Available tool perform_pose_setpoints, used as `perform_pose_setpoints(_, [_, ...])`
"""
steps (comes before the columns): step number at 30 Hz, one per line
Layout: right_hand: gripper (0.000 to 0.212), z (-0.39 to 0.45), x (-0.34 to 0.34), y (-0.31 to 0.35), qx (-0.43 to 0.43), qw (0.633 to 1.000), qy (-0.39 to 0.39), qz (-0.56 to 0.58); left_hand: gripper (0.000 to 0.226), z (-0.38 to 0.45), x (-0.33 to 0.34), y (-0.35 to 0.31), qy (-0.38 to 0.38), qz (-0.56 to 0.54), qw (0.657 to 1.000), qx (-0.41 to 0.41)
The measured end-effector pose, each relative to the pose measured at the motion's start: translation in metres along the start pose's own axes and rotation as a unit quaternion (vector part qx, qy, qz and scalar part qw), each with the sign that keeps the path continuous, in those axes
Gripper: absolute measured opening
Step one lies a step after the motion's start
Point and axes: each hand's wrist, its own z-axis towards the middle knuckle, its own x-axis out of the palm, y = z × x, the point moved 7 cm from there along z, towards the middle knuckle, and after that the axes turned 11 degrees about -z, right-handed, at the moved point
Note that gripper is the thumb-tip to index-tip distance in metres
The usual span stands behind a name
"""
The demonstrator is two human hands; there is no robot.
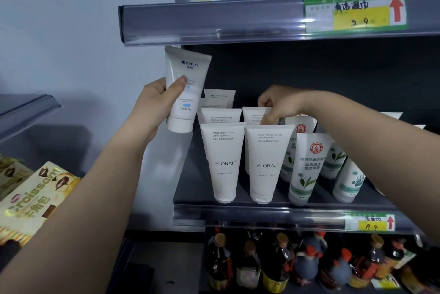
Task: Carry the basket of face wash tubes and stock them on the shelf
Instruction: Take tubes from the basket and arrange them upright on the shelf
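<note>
- White plastic tube (184, 89) in left hand (154, 100), cap down, held upright at the left edge of the shelf (285, 208), not yet set down. Fingers wrapped around the mid-body, thumb across the front label.
- Looks light and squeezable; glossy wall is probably a bit slippery. Mid-body grip works; lower down near the stiff cap would give firmer control for standing it up.
- Right hand (278, 103) reaches into the second row, fingers pinching the top crimp of a FLORAL tube (256, 115), likely straightening it or making a gap.
- Front FLORAL tubes (226, 162) stand on their caps, close together, so a nudge could topple them.
- Basket is not in view.
- Back rows are mostly hidden behind the front tubes; can't count them. Green-label tubes (307, 170) are partly covered by the right forearm. Top-shelf packs are blurred.
</note>
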Motion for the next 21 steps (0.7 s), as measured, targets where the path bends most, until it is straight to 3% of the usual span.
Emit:
perform_pose_setpoints(5, [0.017,-0.004,0.000,-0.001,0.006,1.000,0.017,0.011,0.019,-0.010,-0.006,-0.003,0.010,0.015,1.000,-0.002])
perform_pose_setpoints(7, [0.022,-0.009,-0.007,0.001,0.014,1.000,-0.010,0.012,0.019,-0.017,-0.007,-0.007,0.014,0.021,1.000,0.002])
perform_pose_setpoints(9, [0.025,-0.020,-0.027,0.008,0.011,0.987,-0.130,0.093,0.018,-0.027,-0.008,-0.013,0.016,0.031,0.999,0.014])
perform_pose_setpoints(11, [0.018,-0.042,-0.043,0.018,-0.002,0.937,-0.277,0.214,0.016,-0.037,-0.008,-0.019,0.020,0.045,0.998,0.026])
perform_pose_setpoints(13, [0.017,-0.063,-0.049,0.039,-0.049,0.896,-0.350,0.270,0.014,-0.047,-0.007,-0.026,0.026,0.057,0.997,0.036])
perform_pose_setpoints(17, [0.028,-0.088,-0.040,0.085,-0.141,0.883,-0.319,0.313,0.013,-0.068,0.006,-0.043,0.056,0.098,0.991,0.066])
perform_pose_setpoints(21, [0.015,-0.109,-0.031,0.100,-0.184,0.863,-0.279,0.380,0.020,-0.095,0.027,-0.055,0.094,0.100,0.987,0.090])
